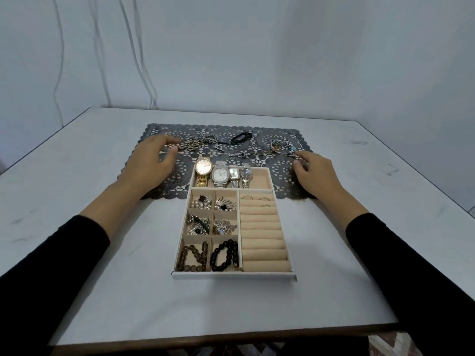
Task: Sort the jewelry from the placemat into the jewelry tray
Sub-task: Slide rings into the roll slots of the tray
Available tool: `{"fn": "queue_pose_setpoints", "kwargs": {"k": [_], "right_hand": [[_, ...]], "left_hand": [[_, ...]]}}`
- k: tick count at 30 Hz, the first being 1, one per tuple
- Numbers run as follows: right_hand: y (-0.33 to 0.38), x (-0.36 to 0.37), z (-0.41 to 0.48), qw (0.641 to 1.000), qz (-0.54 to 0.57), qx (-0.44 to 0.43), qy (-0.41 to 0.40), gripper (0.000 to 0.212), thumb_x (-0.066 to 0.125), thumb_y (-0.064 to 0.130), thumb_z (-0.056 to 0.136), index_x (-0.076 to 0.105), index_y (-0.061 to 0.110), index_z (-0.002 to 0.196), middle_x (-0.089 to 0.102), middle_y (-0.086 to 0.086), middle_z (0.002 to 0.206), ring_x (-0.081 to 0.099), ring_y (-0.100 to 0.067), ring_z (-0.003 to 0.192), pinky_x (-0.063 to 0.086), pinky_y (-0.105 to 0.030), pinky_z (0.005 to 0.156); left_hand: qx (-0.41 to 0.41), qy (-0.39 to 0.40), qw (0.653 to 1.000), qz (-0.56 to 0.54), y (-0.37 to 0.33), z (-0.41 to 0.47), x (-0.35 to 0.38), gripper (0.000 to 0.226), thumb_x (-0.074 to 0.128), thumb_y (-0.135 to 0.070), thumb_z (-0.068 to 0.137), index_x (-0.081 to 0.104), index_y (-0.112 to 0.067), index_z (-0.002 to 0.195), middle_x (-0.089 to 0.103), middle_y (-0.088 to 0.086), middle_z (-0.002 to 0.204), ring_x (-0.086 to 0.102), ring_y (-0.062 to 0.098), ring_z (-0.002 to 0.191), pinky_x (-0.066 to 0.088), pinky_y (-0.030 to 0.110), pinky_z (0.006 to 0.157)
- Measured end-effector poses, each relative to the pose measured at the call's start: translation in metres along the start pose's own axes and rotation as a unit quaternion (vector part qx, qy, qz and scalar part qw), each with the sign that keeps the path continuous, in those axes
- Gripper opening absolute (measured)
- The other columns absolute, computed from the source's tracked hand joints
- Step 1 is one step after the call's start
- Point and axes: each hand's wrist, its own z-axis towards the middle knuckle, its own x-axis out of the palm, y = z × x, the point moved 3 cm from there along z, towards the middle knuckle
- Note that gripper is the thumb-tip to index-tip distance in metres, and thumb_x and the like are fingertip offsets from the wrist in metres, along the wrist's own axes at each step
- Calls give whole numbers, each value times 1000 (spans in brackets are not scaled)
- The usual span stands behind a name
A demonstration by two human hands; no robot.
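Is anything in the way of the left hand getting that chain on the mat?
Nothing visible is. The left hand is already at the end of the chain on the placemat, with its fingertips right by it. Whether they touch it is unclear.

Smooth matt white laminate, lightly scuffed, is seen on the desk [102, 291]. The placemat [282, 170] is cut as dark plastic-looking lace. The jewelry tray [231, 275] is lined with matt beige velvety cloth. The watches [219, 174] are finished in shiny metal, the bead bracelets [223, 255] polished glossy.
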Motion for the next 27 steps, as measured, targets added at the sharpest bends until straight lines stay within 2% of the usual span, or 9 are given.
{"fn": "queue_pose_setpoints", "kwargs": {"k": [4, 8, 12, 21, 25, 27], "right_hand": [[-5, 7, 26, 1000, 0, 13, 2, 37, 44, 19, 99, 53, 9, 134, 57, -11, 134, 51, -25, 123, 36, -28, 102], [-13, 10, 54, 1000, 1, 23, -6, 35, 42, 17, 100, 57, 7, 130, 60, -12, 129, 52, -27, 121, 36, -27, 101], [-21, 14, 76, 1000, 6, 22, 0, 32, 44, 18, 100, 60, 9, 126, 62, -11, 126, 54, -26, 117, 37, -27, 97], [-31, 23, 112, 999, 49, 19, -3, 25, 58, 22, 94, 70, 17, 115, 68, -7, 116, 60, -20, 106, 39, -22, 89], [-32, 27, 121, 997, 68, 22, 5, 21, 63, 22, 91, 72, 17, 109, 69, -5, 114, 57, -12, 98, 38, -19, 84], [-32, 28, 125, 998, 67, 17, 14, 20, 65, 21, 89, 73, 16, 107, 68, -4, 115, 58, -14, 103, 38, -19, 86]], "left_hand": [[-37, 65, 995, 62, 21, 15, 11, 41, 46, -31, 100, 50, -15, 138, 50, 11, 142, 47, 29, 129, 38, 47, 108], [-53, 97, 989, 101, 33, 32, 18, 49, 42, -34, 101, 41, -15, 146, 36, 9, 154, 34, 28, 141, 29, 45, 115], [-71, 117, 985, 104, 43, 46, 23, 50, 40, -35, 103, 37, -16, 149, 31, 5, 158, 29, 24, 144, 24, 39, 116], [-56, 126, 984, 110, 53, 74, 34, 47, 39, -36, 103, 42, -19, 147, 34, 0, 156, 30, 20, 144, 25, 39, 116], [-36, 127, 987, 97, 54, 82, 37, 42, 41, -34, 102, 50, -21, 141, 42, -1, 152, 38, 20, 139, 31, 41, 114], [-23, 121, 989, 82, 52, 85, 37, 38, 43, -32, 101, 55, -21, 136, 47, -2, 148, 43, 19, 135, 34, 40, 112]]}}
